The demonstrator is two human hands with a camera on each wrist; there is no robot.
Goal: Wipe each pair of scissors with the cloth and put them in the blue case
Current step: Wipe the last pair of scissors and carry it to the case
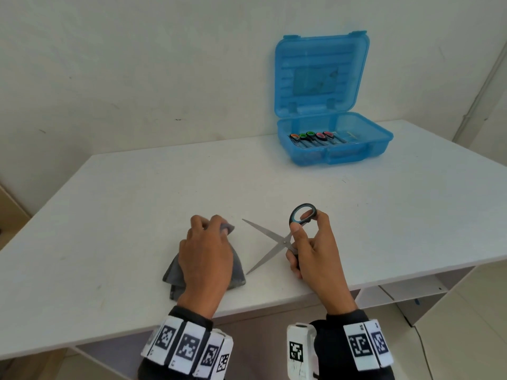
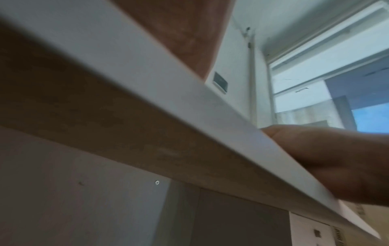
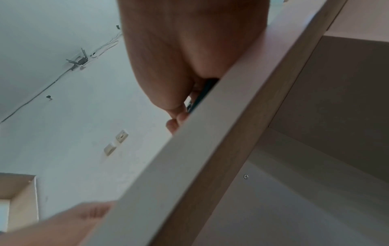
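1. Right hand grips black-handled scissors: index finger through the upper loop, thumb on its outer edge, other fingers curled over the lower handle. Blades spread wide, both tips pointing left of the fingers toward the other hand.
2. Left hand lies on the grey cloth, fingers curled, pinching a bunched fold at the fingertips.
3. Cloth sits on the white table, just left of the blade tips.
4. Blue case open, well beyond the right fingers; five scissors inside, side by side.
5. Wrist views: table edge and hands from below; grip not readable.
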